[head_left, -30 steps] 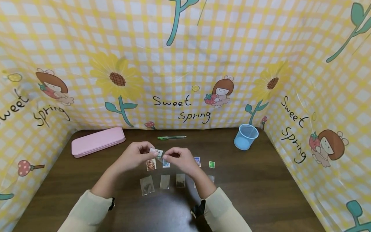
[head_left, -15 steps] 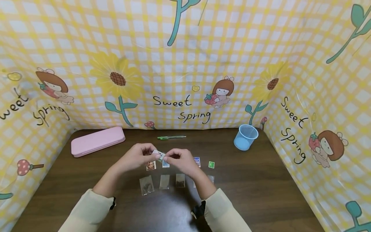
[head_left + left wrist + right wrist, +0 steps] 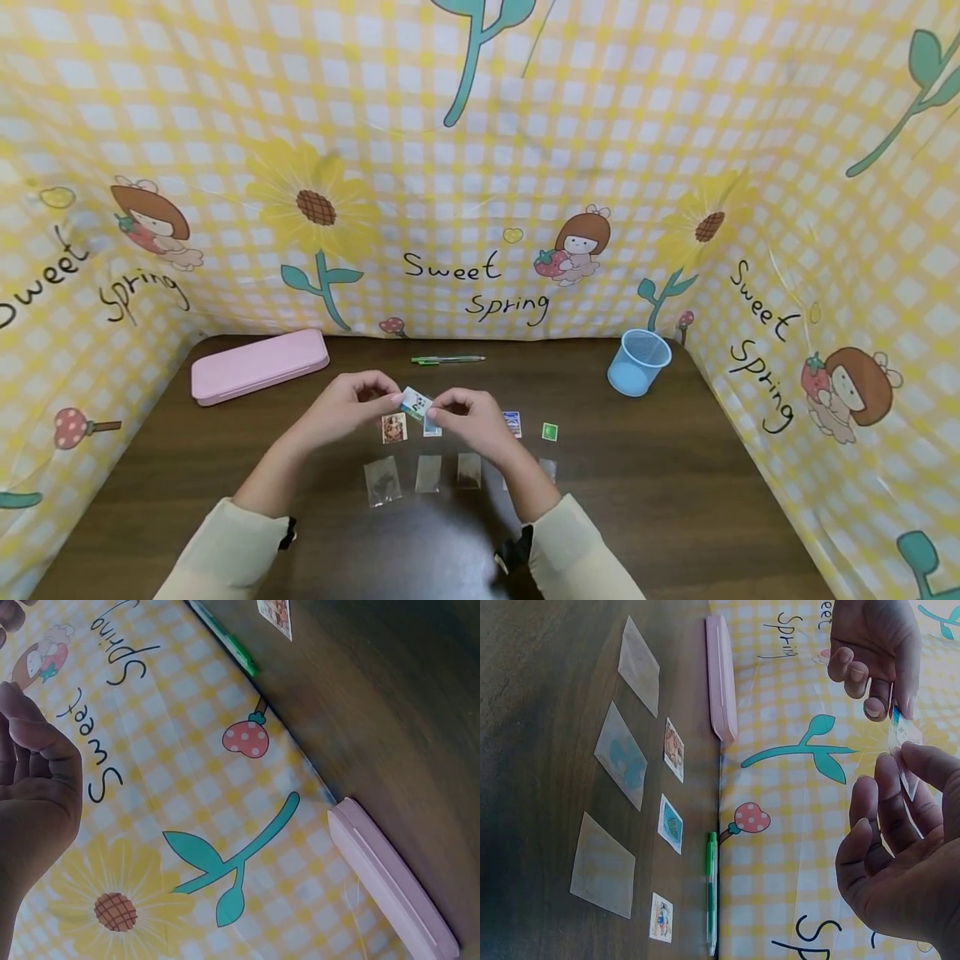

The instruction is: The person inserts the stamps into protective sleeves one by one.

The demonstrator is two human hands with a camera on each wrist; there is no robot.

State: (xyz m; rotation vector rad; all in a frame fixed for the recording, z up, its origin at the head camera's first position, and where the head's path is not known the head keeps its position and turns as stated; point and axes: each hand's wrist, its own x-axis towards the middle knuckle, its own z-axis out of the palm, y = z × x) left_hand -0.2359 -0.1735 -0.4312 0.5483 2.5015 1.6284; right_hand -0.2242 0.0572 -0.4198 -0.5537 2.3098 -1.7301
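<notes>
Between both hands, above the table, is a small stamp (image 3: pixel 416 403) with a white, blue and green picture. My left hand (image 3: pixel 352 410) pinches its left side, and my right hand (image 3: pixel 474 423) pinches its right lower corner. In the right wrist view the stamp (image 3: pixel 904 733) is seen nearly edge-on between the fingertips of the two hands. Beneath the hands lie a brown stamp (image 3: pixel 393 428) and a blue stamp (image 3: pixel 432 428), the blue one partly hidden. Farther right are a blue-purple stamp (image 3: pixel 512 423) and a green stamp (image 3: pixel 550 432).
Nearer me, several small clear bags lie in a row, among them a left bag (image 3: pixel 383 482) and a middle bag (image 3: pixel 429 473). A pink case (image 3: pixel 259 367), a green pen (image 3: pixel 447 360) and a blue mesh cup (image 3: pixel 637 363) stand along the back, before a checked cloth (image 3: pixel 450 192).
The stamp has turned so that more of its printed face shows. My left fingers have drawn slightly left, covering less of it. The head view has shifted a little.
</notes>
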